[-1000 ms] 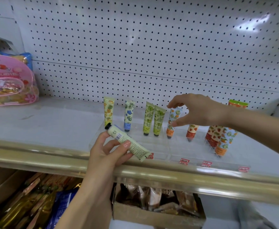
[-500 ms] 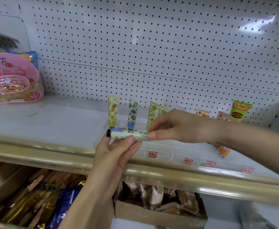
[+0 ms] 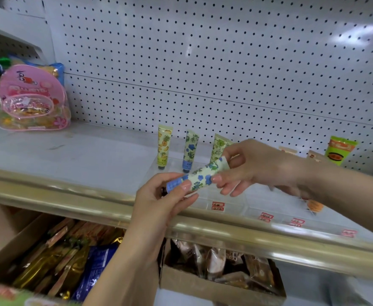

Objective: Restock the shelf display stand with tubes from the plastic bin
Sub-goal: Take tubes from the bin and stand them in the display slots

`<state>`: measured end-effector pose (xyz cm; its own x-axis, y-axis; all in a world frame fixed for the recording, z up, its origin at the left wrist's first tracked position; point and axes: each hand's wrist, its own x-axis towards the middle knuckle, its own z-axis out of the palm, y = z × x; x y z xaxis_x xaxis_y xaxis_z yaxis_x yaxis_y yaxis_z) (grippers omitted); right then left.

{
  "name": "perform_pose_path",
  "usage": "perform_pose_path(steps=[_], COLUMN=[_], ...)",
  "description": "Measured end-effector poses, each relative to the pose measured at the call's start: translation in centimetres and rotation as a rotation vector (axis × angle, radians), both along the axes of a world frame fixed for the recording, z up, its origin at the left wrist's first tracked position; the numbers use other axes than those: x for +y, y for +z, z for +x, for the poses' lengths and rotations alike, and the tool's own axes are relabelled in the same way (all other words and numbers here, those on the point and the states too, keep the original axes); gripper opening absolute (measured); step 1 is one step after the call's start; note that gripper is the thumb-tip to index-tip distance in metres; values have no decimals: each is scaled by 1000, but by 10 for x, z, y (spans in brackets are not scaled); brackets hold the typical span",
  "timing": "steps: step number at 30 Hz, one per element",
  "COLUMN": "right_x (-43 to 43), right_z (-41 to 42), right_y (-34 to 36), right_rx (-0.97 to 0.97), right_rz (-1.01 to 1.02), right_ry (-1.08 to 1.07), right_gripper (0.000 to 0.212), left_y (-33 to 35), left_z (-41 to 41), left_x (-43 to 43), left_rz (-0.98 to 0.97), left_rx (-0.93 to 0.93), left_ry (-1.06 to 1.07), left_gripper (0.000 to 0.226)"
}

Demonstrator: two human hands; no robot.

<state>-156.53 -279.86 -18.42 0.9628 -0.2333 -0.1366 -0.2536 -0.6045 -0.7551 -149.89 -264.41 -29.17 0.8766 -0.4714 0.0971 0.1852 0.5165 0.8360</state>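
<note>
The tube [image 3: 200, 176] sits in mid-air between both hands, just over the front lip of the shelf [image 3: 70, 151] and in front of the clear display stand [image 3: 232, 202]. It's tilted, dark cap end low on the left and flat crimped end higher on the right. The print is blue flowers and green leaves on cream, with a blue band near the cap. No wording on it is readable.

The left hand [image 3: 159, 199] pinches the cap end, thumb pressed on top and fingers curled beneath. The right hand [image 3: 256, 166] pinches the crimped end, with thumb above, forefinger below and the other fingers loosely bent.

Behind them, three tubes stand cap-down in the stand's back row: a yellow pineapple tube [image 3: 164, 146], a blue-flower tube [image 3: 191, 149] with the same print, and a green-leaf tube [image 3: 218, 149] partly hidden by the right hand. A green and orange tube [image 3: 340, 150] stands far right. Red price tags [image 3: 217, 206] line the stand's front, their print too blurred to read.

A pink clear bag [image 3: 31, 100] rests far left on the shelf. It carries lettering, but it's not legible. The white pegboard [image 3: 203, 62] backs it all. Below the gold shelf edge [image 3: 59, 191], cardboard boxes [image 3: 216, 290] hold snack packets.
</note>
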Motion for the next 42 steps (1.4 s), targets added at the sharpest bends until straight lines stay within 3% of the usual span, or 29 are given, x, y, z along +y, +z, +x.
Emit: perform_pose_path(steps=[4,7,10,11,15,18,23,42], right_x=[-2,0,-1,-3,-14,-24,-38,-56], right_z=[1,5,12,15,32,50,77,109], right_y=[5,5,13,18,41,42,32,-4], right_rx=[-57,-66,-132,-173,-305,-292,-265,-145], right_rz=[-65,-87,-246,-321,-650,-828,-919,-895], right_ry=[-7,35,127,133,45,10,-60,-87], right_gripper=[20,15,13,14,18,17,29,31], left_y=[-3,-5,-8,-11,-31,-44,-53,-55], left_z=[2,6,7,9,25,33,37,38], left_x=[1,4,6,9,20,19,19,18], left_rz=[55,178,335,446,1077,1277,1326,1301], left_rx=[-65,-194,-362,-482,-1096,-1184,-1234,-1226], left_ry=[26,74,164,234,452,364,336,332], left_gripper=[37,32,21,22,63,77,71,66])
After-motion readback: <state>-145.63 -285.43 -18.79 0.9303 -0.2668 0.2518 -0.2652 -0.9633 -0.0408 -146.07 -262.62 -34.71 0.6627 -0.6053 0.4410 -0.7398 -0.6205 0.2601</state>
